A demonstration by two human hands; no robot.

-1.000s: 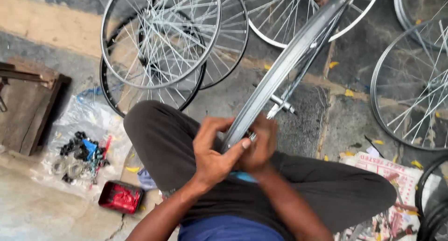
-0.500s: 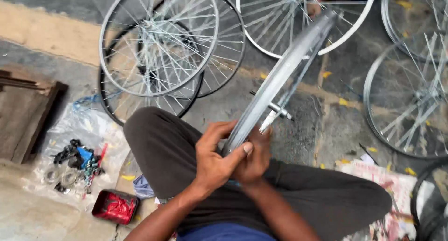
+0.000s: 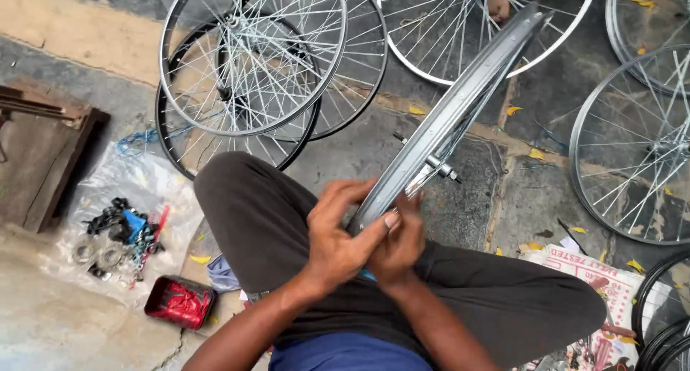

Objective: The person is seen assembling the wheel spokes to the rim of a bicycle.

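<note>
- A silver bicycle wheel (image 3: 460,112) stands on edge over the seated person's lap, its rim slanting from the hands up toward the top right, the hub axle (image 3: 440,168) sticking out beside the spokes.
- The left hand (image 3: 343,234) wraps the near end of the rim, fingers curled over it and thumb pressed along its edge.
- The right hand (image 3: 397,247) sits just behind, touching the rim's underside; its grip is mostly hidden.
- Stacked spoked wheels (image 3: 251,62) lie on the stone floor beyond the knee.
- To the left, a plastic sheet (image 3: 144,191) carries small parts (image 3: 118,231), a red tin (image 3: 180,303) near it.
</note>
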